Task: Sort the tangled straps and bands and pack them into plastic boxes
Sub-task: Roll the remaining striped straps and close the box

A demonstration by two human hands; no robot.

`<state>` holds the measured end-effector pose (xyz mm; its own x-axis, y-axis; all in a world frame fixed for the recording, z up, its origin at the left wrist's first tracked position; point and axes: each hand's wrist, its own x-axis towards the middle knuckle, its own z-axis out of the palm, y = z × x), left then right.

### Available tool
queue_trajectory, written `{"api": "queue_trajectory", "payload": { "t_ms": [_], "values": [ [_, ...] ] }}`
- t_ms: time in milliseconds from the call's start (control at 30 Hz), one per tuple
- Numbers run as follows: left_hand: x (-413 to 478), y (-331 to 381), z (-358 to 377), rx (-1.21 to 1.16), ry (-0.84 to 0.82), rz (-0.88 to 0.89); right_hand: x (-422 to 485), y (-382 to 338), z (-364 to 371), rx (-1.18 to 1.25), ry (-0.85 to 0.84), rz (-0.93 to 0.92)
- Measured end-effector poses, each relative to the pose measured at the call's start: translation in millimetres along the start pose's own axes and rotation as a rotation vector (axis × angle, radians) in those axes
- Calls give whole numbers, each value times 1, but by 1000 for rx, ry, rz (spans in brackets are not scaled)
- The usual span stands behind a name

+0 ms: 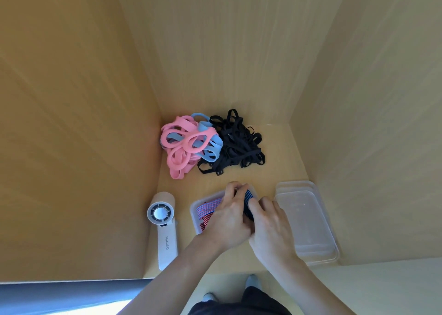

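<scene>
So, striped bands [207,209] are going into the plastic box [194,215] at 6 o'clock.
Left hand [228,219] and right hand [271,231] fingers [254,205] are clamping them tight; letting go early, they're probably springing back out.

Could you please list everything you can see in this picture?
Pink bands: several, pink, tangled pile, back left of desk.
Blue bands: several, light blue, mixed into the pink pile.
Black straps: many, black, pile right of the bands.
Striped straps: several, red-blue, in the box.
Box: one, clear, under the hands.
Empty boxes: stack, count unclear, clear, right.
Fan: one, white, left of box.
Desk: one, wood-coloured.
Left hand: grips striped straps.
Right hand: grips striped straps.
</scene>
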<state>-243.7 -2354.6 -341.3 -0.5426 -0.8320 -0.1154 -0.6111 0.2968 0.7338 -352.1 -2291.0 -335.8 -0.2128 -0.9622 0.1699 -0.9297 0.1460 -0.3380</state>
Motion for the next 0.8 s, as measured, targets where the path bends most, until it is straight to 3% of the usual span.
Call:
{"api": "queue_trajectory", "payload": {
  "t_ms": [333,633,800],
  "values": [
    [1,1,4,43,-9,16,6,-3,10,-74,-11,30],
    [-10,-9,0,157,100,129,12,-10,12,-85,-78,26],
    [-12,-28,-17,221,141,62,4,2,9,-37,-73,-29]
  ]
}}
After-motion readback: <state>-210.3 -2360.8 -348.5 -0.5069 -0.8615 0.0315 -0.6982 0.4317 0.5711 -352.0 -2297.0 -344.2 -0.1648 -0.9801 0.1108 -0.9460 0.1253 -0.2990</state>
